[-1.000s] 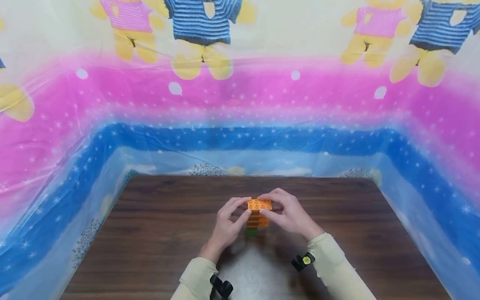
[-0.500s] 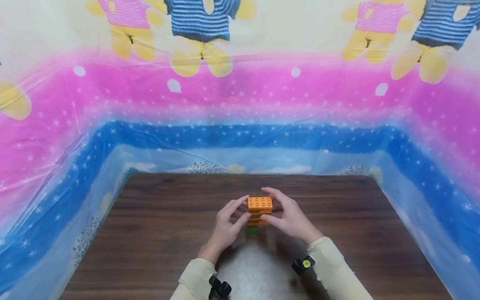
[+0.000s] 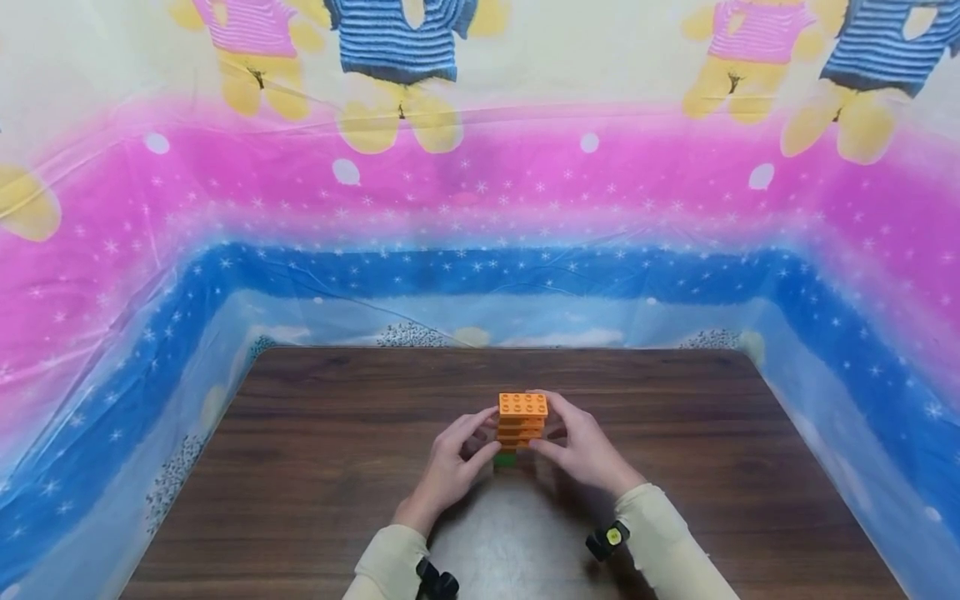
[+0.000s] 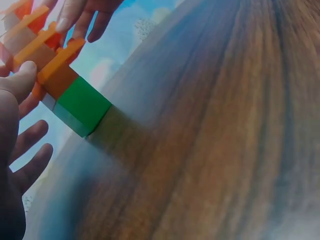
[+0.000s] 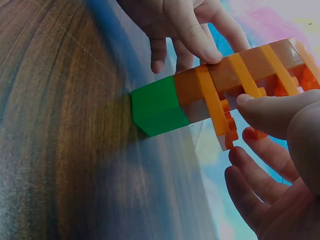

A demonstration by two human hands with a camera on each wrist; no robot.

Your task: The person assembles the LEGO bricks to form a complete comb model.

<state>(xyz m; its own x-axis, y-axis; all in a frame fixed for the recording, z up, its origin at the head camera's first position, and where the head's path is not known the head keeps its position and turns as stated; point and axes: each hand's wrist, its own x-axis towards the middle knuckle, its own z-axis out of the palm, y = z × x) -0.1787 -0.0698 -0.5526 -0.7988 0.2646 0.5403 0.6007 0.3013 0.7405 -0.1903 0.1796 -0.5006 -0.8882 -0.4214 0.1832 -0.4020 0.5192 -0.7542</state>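
A tower of toy building bricks [image 3: 522,406] stands upright on the table, with a green brick [image 5: 159,106] at its base. Above that, wide orange bricks [image 5: 212,100] alternate with narrower ones and jut out to one side. My left hand [image 3: 448,467] holds the tower from the left, its thumb pressed to the near side at mid-height in the left wrist view. From the right, my right hand [image 3: 588,446] holds it too, thumb on a lower brick and index finger near the top. Some lower fingers of both hands spread free, and fingertips behind the tower are hidden.
The tower is on a dark wood-grain table [image 3: 330,433]. A patterned cloth [image 3: 465,275] in pink and blue hangs round its back and sides. Each sleeve carries a small black camera, such as the right one [image 3: 606,540].
My right index finger has lifted off the top brick and come down beside it. Both hands have slid lower along the tower, leaving its top uncovered.
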